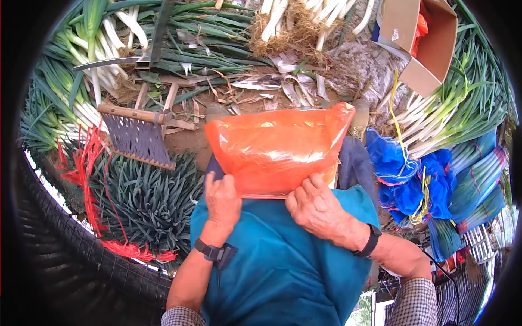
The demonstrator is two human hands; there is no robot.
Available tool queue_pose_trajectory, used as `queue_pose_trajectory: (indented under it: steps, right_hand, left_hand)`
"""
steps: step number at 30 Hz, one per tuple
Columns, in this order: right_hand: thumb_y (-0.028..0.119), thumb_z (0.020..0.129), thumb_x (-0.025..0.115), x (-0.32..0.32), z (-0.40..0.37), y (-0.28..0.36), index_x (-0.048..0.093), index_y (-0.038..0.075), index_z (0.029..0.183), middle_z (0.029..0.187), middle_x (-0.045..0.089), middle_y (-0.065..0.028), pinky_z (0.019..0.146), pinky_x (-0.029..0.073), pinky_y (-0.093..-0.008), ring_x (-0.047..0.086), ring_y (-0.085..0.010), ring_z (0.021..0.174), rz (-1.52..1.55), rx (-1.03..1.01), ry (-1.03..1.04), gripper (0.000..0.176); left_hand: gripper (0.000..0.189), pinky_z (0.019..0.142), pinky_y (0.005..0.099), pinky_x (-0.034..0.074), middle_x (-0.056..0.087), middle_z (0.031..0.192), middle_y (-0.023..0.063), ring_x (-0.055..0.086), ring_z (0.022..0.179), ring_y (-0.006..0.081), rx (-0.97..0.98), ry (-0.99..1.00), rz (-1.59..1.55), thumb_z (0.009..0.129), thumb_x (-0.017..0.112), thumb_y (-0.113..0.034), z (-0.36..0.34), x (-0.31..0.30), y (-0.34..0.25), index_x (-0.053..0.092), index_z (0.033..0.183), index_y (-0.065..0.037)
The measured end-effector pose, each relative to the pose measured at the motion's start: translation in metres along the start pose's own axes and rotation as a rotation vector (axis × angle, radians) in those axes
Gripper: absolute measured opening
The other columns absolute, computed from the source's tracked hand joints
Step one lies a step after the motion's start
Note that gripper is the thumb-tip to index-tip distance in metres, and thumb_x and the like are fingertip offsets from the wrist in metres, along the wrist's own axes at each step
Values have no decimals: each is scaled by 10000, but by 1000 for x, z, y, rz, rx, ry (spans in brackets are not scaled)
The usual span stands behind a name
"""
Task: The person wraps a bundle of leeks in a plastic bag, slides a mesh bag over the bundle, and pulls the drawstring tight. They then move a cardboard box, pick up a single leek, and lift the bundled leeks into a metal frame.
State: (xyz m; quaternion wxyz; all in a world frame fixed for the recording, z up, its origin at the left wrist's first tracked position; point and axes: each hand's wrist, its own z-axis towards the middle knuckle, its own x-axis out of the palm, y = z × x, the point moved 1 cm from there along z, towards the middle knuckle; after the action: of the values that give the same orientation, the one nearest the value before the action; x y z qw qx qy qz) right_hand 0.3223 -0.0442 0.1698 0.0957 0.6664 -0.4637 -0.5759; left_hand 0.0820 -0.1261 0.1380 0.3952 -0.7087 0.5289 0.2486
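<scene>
Orange plastic bag (274,144) — glossy, crinkled, spread at the top of the smooth teal apron (283,255)!
From the left, stringy red plastic strips (89,182) trail beside a spiky mound of dark-green leaves (147,201), with a stool (136,136) just above, wooden-railed, its seat dark and woven. Now the left hand (222,201), fingers curled in at the bag's lower left corner — whether they pinch the film, I cannot tell. The bag sits between both hands, upper right corner peaked. Here's the right hand (315,209), fingers bunched, holding the bottom edge! Farther right, rumpled blue netting (416,182), and above it a boxy, open cardboard carton (408,35).
</scene>
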Motion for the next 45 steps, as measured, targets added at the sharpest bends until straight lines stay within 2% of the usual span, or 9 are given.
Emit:
queue_pose_trajectory:
  steps: [6,9,14,18,21,25,27,29,45]
  right_hand:
    - [133,735,596,0,-19,6,599,-5,975,861,562,-113,740,435,-378,526,-262,825,98,188,-11,277]
    - [128,755,587,-3,-25,3,603,-19,1014,872,560,-120,769,444,-390,527,-275,828,223,192,-42,298]
    - [129,765,588,-3,-25,7,612,-29,1043,873,561,-128,791,446,-385,530,-280,847,164,201,-28,320]
    - [120,752,581,-2,-33,5,617,-41,1055,873,555,-119,801,453,-380,534,-272,858,164,189,-61,345]
    - [102,832,639,10,-53,-9,649,-21,1098,881,621,-129,761,524,-407,620,-261,854,480,228,-154,293]
    - [192,979,586,8,-108,-88,675,12,1105,870,694,-153,720,554,-343,700,-210,783,1689,735,-75,237]
    - [172,904,625,48,-136,-146,682,2,1065,887,694,-145,715,546,-391,702,-262,822,991,779,-396,240]
    - [186,871,590,82,-145,-186,690,30,1032,968,691,-219,773,523,-494,657,-421,889,606,915,-230,246]
    - [79,896,572,164,-40,-190,608,92,1259,911,679,-193,741,516,-493,649,-414,870,908,556,-471,365]
  left_hand:
    - [574,1085,405,411,533,1358,298,529,1312,300,-322,637,-802,936,534,-96,-4,-16,17,367,1477,1]
    - [576,1064,369,432,554,1369,230,537,1291,272,-468,603,-841,962,528,-113,-22,-3,71,352,1496,12]
    - [631,1131,367,350,450,1486,233,481,1328,273,-771,-212,-937,1001,590,-248,38,-47,66,348,1493,64]
    - [896,1150,379,327,425,1479,205,454,1335,271,-603,1,-1123,905,727,-289,32,0,-16,184,1537,41]
    - [1002,1133,395,347,451,1420,170,458,1312,270,-526,40,-1071,803,830,-351,20,13,-47,222,1506,23]
    - [988,1104,405,375,464,1394,155,462,1295,260,-524,135,-991,771,847,-410,23,15,-47,289,1470,9]
    - [1007,1105,405,372,467,1394,149,466,1291,257,-500,153,-961,770,834,-481,24,18,-40,293,1467,4]
    - [1021,1112,403,366,464,1400,146,464,1295,255,-504,172,-976,769,830,-511,23,22,-38,290,1470,-2]
    - [1059,1123,396,355,466,1439,137,457,1317,256,-566,360,-974,765,799,-594,27,16,-29,295,1483,0]
